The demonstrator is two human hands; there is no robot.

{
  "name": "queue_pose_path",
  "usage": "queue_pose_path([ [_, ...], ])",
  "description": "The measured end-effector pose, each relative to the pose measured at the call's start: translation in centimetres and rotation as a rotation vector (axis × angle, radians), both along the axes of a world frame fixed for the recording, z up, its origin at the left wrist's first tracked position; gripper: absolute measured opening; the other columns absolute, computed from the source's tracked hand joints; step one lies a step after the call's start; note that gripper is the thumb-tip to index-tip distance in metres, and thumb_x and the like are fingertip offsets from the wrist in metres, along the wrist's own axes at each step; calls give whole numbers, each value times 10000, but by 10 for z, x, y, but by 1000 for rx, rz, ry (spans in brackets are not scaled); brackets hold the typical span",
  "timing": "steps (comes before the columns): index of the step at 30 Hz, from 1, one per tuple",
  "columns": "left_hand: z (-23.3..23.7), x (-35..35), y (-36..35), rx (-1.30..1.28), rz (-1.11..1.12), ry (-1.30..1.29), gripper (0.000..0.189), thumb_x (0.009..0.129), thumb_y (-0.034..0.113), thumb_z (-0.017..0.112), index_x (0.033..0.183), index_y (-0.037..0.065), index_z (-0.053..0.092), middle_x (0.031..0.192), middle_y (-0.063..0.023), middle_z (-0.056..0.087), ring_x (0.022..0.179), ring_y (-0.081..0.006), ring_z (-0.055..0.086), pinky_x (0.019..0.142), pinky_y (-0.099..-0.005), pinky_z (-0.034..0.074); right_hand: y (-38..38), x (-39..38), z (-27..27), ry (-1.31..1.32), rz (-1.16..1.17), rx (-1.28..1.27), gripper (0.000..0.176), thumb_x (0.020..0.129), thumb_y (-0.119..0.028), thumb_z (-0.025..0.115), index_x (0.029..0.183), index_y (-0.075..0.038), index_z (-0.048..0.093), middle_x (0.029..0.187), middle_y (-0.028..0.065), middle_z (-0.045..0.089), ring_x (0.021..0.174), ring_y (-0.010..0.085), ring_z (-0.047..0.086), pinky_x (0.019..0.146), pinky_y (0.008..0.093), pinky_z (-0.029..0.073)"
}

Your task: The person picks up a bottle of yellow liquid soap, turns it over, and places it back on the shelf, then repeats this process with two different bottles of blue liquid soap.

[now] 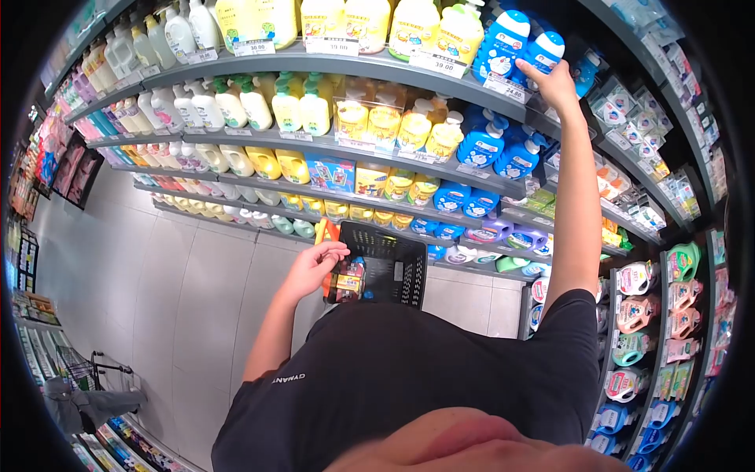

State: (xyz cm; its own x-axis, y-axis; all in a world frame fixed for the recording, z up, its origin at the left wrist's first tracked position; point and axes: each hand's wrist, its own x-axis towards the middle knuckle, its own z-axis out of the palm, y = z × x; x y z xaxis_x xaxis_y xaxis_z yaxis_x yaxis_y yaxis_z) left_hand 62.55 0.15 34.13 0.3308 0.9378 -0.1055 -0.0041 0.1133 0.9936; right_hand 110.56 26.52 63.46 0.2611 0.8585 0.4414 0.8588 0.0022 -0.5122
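Observation:
My right hand (554, 86) reaches up to the top shelf at the right and is closed around a blue bottle (546, 50). Its thumb shows on the near side; the other fingers are mostly hidden. A larger blue bottle (504, 39) stands just left of it, behind a price tag (506, 87). Lower down, my left hand (313, 271) is over the left side of a black shopping basket (405, 263), fingers curled together. An orange handle (322, 230) passes behind this hand; whether the fingers grip it cannot be made out. Small packages (348, 281) lie in the basket.
Curved shelves (314, 145) hold rows of white, yellow and blue bottles ahead. More shelves with detergent bottles (629, 346) stand close at the right. Grey tiled floor (181, 299) stretches left, where another person (98, 405) stands by a cart (86, 366).

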Motion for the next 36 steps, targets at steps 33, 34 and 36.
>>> queue_pose_path([
  [33,-23,19,-6,75,-121,91,242,1028,100,528,1232,21,631,1094,-49,717,1009,-112,654,892,-292,527,0,19,-12,294,365,12,677,851,-395,834,1320,4,554,1217,115,678,1103,198,650,997,353,481],
  [34,-16,19,-7,36,-127,129,248,1017,102,531,1228,27,637,1092,-43,713,976,-114,645,871,-297,526,-1,18,-13,294,337,1,668,852,-398,832,1313,5,564,1218,114,680,1099,197,653,1002,351,478],
  [36,5,19,-11,-37,-140,207,260,995,105,536,1220,38,648,1088,-31,707,909,-117,628,831,-307,524,4,25,-16,246,340,10,642,864,-394,821,1298,13,579,1216,114,682,1104,197,649,1003,345,474],
])
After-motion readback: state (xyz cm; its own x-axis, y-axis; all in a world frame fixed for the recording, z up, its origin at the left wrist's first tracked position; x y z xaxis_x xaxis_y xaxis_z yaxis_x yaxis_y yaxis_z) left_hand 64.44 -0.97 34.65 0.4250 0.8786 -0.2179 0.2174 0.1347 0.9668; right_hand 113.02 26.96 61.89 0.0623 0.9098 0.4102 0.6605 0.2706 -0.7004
